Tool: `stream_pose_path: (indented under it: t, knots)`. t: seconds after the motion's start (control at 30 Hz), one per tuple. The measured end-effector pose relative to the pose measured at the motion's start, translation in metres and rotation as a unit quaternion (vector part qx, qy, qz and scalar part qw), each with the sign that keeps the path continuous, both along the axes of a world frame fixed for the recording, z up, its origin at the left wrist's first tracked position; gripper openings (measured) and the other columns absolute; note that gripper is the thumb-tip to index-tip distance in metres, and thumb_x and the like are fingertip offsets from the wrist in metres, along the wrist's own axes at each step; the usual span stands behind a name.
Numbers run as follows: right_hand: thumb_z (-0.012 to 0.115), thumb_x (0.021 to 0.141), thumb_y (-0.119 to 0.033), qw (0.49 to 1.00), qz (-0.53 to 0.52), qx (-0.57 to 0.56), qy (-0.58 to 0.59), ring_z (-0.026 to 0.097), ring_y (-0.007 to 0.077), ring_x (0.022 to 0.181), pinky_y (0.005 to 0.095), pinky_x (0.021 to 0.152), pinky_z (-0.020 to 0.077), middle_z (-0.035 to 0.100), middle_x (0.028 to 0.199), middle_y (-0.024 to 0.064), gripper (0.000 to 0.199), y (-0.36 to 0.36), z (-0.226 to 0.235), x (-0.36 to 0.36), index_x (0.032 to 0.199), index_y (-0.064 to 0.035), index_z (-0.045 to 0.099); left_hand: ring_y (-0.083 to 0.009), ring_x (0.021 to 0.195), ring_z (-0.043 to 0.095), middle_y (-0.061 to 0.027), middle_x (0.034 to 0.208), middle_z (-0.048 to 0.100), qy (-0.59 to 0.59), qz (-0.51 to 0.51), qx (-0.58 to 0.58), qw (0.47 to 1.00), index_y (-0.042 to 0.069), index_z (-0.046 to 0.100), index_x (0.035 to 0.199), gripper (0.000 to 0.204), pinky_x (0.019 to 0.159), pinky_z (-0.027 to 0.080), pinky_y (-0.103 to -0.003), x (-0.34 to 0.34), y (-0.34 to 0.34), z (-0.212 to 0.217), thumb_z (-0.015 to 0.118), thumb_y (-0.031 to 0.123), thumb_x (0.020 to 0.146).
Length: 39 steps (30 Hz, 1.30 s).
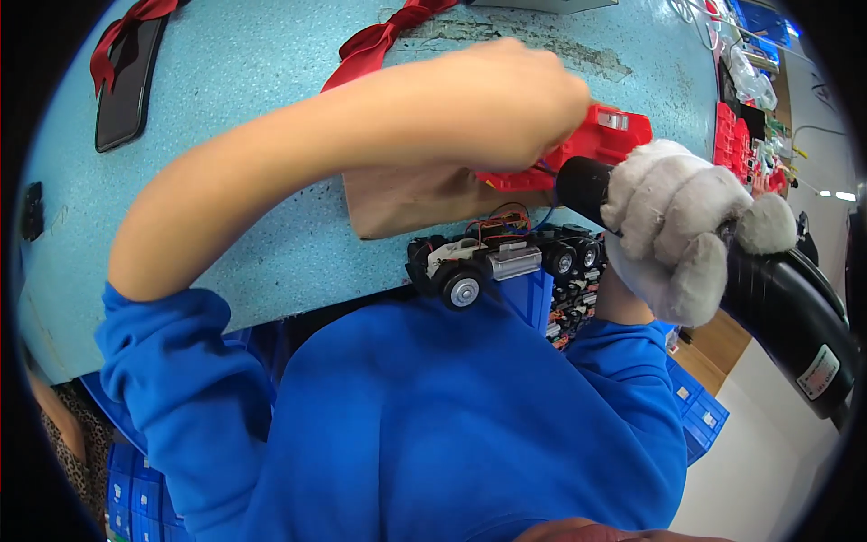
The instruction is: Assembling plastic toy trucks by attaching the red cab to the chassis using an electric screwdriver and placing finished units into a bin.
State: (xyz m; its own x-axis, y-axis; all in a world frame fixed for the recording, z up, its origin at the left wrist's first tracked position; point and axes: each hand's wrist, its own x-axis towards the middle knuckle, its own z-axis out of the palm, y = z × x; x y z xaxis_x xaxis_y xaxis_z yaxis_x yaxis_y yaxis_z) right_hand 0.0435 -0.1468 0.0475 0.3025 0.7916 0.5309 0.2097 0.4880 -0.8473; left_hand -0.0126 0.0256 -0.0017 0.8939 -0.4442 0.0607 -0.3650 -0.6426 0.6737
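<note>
My bare left hand (533, 104) is closed at a red plastic toy truck shell (607, 135); most of its fingers are hidden. My right hand (677, 221) wears a thick pale fluffy glove. It is wrapped round a thick black power tool (795, 307) that looks like a heat gun. The tool's wide nozzle (582, 188) points at the red shell, close to my left hand. Nearer to me, a toy truck chassis (506, 257) with black wheels, silver hubs and exposed wires stands at the table edge. A blue wire runs between shell and chassis.
Brown cardboard (406, 203) lies under my left forearm on the speckled blue table (244, 86). A black phone (131, 81) and red cloth (375, 45) are farther off. More red parts (731, 140) sit at right. Blue crates (695, 406) stand below the table, one holding several chassis.
</note>
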Motion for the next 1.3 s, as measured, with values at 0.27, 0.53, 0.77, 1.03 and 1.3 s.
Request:
stream_pose_path:
  t: [0.27,0.53,0.77,1.03,1.3]
  knots:
    - [0.049,0.088,-0.017,0.984,0.167,0.048,-0.043,0.051,0.0055,0.054,0.0225,0.049,0.0399,0.051,0.07,-0.0042,0.005,0.002,0.041,0.115,0.086,-0.0131,0.049,-0.0326,0.114,0.055,-0.0173,0.124,0.054,-0.05,0.179,-0.266,0.946,0.0,0.044,0.129,0.071,0.097,0.044,-0.038,-0.04,-0.002,-0.053,0.076,0.007,0.066]
    - [0.06,0.087,-0.019,0.935,-0.349,0.045,0.049,0.048,0.0145,0.048,0.0293,0.048,0.0442,0.047,0.059,0.0028,0.017,0.102,0.032,0.108,0.084,-0.0054,0.052,-0.0337,0.107,0.056,-0.0175,0.114,0.057,-0.114,0.164,-0.25,0.948,0.001,0.047,0.124,0.063,0.091,0.047,-0.039,-0.053,-0.02,-0.067,0.075,0.01,0.068]
    - [0.055,0.088,-0.018,0.984,-0.085,0.067,0.142,0.05,0.0104,0.052,0.0265,0.053,0.0427,0.048,0.064,-0.0006,0.016,0.02,0.026,0.094,0.076,-0.0113,0.047,-0.0335,0.106,0.056,-0.0168,0.113,0.057,-0.108,0.176,-0.24,0.948,0.001,0.047,0.123,0.061,0.091,0.047,-0.039,-0.053,-0.015,-0.064,0.075,0.01,0.069]
    - [0.045,0.089,-0.02,0.993,-0.052,0.041,0.096,0.047,0.0068,0.053,0.025,0.059,0.0436,0.046,0.067,-0.0044,0.007,-0.011,0.007,0.044,0.084,-0.0146,0.047,-0.0324,0.106,0.056,-0.0155,0.114,0.057,-0.116,0.175,-0.249,0.945,0.002,0.048,0.122,0.059,0.091,0.047,-0.038,-0.054,-0.019,-0.068,0.075,0.01,0.07]
    - [0.044,0.088,-0.019,0.997,-0.079,0.006,-0.015,0.047,0.0065,0.051,0.0282,0.055,0.047,0.042,0.065,-0.0044,0.033,0.002,-0.006,0.031,0.121,-0.0158,0.049,-0.0318,0.105,0.057,-0.0148,0.114,0.058,-0.121,0.174,-0.251,0.945,0.002,0.049,0.121,0.059,0.09,0.048,-0.038,-0.055,-0.019,-0.067,0.076,0.011,0.07]
